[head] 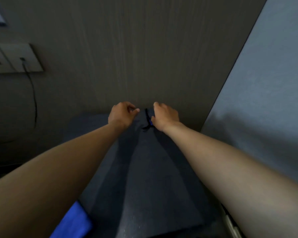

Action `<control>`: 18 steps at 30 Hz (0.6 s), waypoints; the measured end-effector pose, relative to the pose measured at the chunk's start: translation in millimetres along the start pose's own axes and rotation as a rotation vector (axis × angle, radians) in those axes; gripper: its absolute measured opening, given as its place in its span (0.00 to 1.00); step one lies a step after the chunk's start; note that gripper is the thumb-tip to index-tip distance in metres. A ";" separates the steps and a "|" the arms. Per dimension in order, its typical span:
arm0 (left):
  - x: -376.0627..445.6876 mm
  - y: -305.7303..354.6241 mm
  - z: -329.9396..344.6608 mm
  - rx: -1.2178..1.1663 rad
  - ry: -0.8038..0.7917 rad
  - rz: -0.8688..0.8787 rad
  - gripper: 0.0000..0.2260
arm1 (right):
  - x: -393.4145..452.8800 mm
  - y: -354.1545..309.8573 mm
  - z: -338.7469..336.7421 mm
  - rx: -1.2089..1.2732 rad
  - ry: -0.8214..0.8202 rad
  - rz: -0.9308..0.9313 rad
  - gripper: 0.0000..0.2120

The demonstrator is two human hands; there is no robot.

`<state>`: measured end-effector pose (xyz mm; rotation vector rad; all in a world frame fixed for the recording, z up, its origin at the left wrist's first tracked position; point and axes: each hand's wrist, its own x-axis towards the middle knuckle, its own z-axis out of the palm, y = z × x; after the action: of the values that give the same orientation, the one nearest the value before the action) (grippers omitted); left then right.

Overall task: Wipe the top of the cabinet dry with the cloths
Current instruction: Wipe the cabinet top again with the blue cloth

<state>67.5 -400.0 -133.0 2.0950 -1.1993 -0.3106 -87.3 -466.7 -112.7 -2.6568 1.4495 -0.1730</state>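
Both hands, left hand and right hand, each grip curled closed on a dark cloth spread over the cabinet top, wiping apparently underway, blue cloth unused nearby.

A cloth lies on the cabinet top, wall socket behind-left.

Head view, downward, over cabinet top
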 end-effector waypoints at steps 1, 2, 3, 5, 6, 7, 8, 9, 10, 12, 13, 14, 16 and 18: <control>-10.8 1.2 -7.8 0.008 -0.012 -0.001 0.12 | -9.9 -7.3 -5.1 0.004 -0.011 -0.008 0.13; -23.1 1.2 -15.0 0.012 -0.025 -0.004 0.11 | -21.5 -15.2 -9.7 0.009 -0.017 -0.013 0.13; -37.1 0.1 -22.0 0.014 -0.036 -0.012 0.10 | -34.3 -23.8 -13.7 0.013 -0.021 -0.018 0.13; -69.8 -4.4 -34.0 0.019 -0.058 -0.035 0.09 | -62.1 -41.4 -18.8 0.014 -0.035 -0.039 0.15; -87.6 -6.9 -39.2 0.032 -0.070 -0.045 0.09 | -76.9 -50.1 -20.5 0.013 -0.042 -0.049 0.15; -105.4 -9.9 -44.2 0.045 -0.081 -0.051 0.08 | -92.1 -59.3 -22.1 0.016 -0.051 -0.061 0.15; -122.7 -14.1 -48.1 0.052 -0.094 -0.053 0.08 | -107.0 -68.4 -22.8 0.024 -0.066 -0.079 0.15; -140.2 -19.2 -51.6 0.057 -0.107 -0.055 0.07 | -121.9 -77.5 -22.2 0.033 -0.085 -0.102 0.15; -156.6 -23.6 -55.9 0.069 -0.116 -0.057 0.07 | -135.8 -86.7 -21.1 0.037 -0.103 -0.126 0.15; -186.5 -31.0 -66.0 0.130 -0.140 -0.052 0.08 | -165.0 -105.0 -20.2 0.026 -0.151 -0.167 0.15; -200.7 -34.6 -71.1 0.174 -0.153 -0.049 0.09 | -179.2 -113.7 -19.4 0.012 -0.176 -0.188 0.14; -215.1 -38.7 -76.2 0.218 -0.164 -0.050 0.09 | -192.4 -121.3 -17.6 0.000 -0.201 -0.206 0.13; -243.6 -49.8 -84.9 0.300 -0.177 -0.058 0.09 | -215.8 -135.1 -12.1 0.004 -0.254 -0.226 0.11; -269.3 -64.4 -90.0 0.372 -0.159 -0.077 0.09 | -236.5 -147.7 -4.0 0.031 -0.295 -0.235 0.12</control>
<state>9.9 -114.8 -144.5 2.4796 -1.3544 -0.3118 -92.6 -188.3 -97.6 -2.6796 1.0388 0.1708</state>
